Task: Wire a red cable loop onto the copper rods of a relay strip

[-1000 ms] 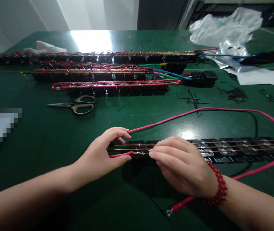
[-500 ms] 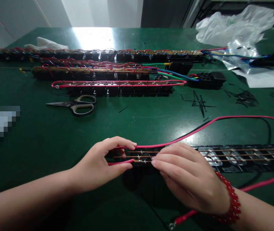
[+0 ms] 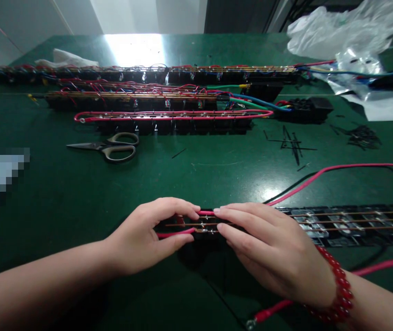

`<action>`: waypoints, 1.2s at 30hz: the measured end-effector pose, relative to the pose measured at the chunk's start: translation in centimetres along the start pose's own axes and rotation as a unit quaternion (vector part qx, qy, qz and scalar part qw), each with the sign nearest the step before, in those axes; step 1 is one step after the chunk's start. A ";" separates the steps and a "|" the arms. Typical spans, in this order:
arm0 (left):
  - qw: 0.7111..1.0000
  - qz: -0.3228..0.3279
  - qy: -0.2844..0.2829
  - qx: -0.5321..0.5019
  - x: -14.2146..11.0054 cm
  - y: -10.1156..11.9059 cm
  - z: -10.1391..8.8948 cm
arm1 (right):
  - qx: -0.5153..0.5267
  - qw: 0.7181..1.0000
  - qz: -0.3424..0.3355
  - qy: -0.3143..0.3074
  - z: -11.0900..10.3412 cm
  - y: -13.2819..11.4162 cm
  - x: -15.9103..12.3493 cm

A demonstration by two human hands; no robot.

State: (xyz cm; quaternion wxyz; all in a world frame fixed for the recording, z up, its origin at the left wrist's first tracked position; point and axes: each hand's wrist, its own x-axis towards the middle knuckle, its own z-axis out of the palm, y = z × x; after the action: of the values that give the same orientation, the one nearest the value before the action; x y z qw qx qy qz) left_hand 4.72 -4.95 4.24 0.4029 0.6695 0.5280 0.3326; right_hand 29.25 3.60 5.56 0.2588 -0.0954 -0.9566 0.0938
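Observation:
A long black component strip (image 3: 348, 223) with copper wires along its top lies across the green table (image 3: 61, 193) in front of me. A pink wire (image 3: 334, 169) loops from the strip's left end out to the right and back under my right wrist. My left hand (image 3: 148, 234) pinches the pink wire's bend at the strip's left end, thumb below and fingers above. My right hand (image 3: 268, 248), with a red bead bracelet on its wrist, presses its fingertips on the pink wire and the strip beside the left hand.
Several finished wired strips (image 3: 168, 120) lie in rows at the back. Scissors (image 3: 108, 147) rest to the left of centre. Black cut scraps (image 3: 293, 142) lie scattered right of centre. Crumpled clear plastic bags (image 3: 348, 32) sit at the far right.
The pink wire's upper run has been pulled down against the strip's top edge. My right fingers have slid left to meet the left hand on the wire.

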 end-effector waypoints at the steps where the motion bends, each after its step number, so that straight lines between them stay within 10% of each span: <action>1: 1.000 -0.002 0.007 0.014 -0.1 0.0 0.1 | -0.002 1.000 0.001 -0.001 0.0 0.0 0.0; 14: 0.965 -0.117 0.027 0.233 0.2 0.9 0.3 | -0.012 0.999 0.032 0.024 0.0 0.3 -0.2; 36: 0.974 -0.009 -0.053 0.221 -0.3 0.8 -0.2 | -0.038 0.988 0.134 0.065 0.1 0.0 -0.4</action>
State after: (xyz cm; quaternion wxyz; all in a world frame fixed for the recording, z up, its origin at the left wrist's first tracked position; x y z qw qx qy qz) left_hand 4.83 -5.32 5.06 0.2755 0.7536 0.5725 0.1687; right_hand 29.51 3.53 5.29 0.3016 -0.2382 -0.9194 0.0844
